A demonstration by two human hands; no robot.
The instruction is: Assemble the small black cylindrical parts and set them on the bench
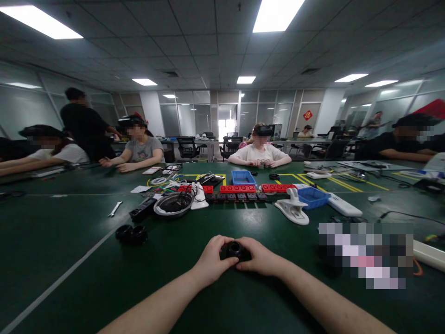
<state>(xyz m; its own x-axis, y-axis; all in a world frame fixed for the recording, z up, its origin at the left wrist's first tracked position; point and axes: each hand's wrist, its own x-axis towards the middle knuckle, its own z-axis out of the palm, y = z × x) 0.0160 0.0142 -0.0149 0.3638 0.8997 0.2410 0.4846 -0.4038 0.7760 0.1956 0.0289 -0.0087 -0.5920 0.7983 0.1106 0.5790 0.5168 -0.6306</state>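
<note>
Both hands meet around a small black round part with a hole in its top, close to the green table top. My left hand is closed on its left side, thumb at the front and fingers behind. My right hand is closed on the right side, its thumb and fingers against the same part. The part's exact kind cannot be made out. Left of my hands lie similar black round parts, side by side on the table.
Ahead are a round metal dish with black cable, a white clamp, red socket strips, and blue bins. A wrench lies at left. A blurred-out area covers things at right. Several people sit around the table.
</note>
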